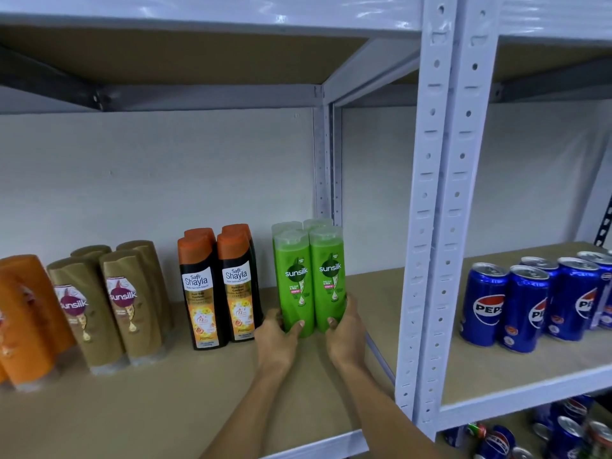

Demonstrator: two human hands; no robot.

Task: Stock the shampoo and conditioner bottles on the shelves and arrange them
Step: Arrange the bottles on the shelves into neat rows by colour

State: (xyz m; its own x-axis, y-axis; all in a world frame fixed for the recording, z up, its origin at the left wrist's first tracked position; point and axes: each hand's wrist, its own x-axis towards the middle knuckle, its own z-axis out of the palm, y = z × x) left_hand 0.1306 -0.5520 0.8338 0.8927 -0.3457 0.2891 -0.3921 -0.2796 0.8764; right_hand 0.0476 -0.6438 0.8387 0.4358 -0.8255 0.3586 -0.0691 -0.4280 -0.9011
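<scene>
You are holding the group of green Sunsilk bottles (309,276) from both sides, low down near their bases. Your left hand (276,336) is curling its fingers around the left front bottle, thumb on its face, and your right hand (344,329) is wrapping the right front bottle the same way, thumb pressing the front. The four green bottles are standing upright in a tight two-by-two block on the brown shelf board (165,392), toward its right end, close to the white slotted upright post (430,226).

Just to the left of them, the black Safi Shayla bottles (220,286) with orange caps are standing in their own block, near but apparently not touching the green ones; the gap is hard to judge behind your left hand. Further left, the gold Sunsilk bottles (109,299) are sitting cap-down, and at the far left edge the orange bottles (26,316) are leaning in the wide-angle view.

Beyond the post, on the neighbouring shelf, blue Pepsi cans (530,303) are standing in rows, with more cans (563,432) on the shelf below.
</scene>
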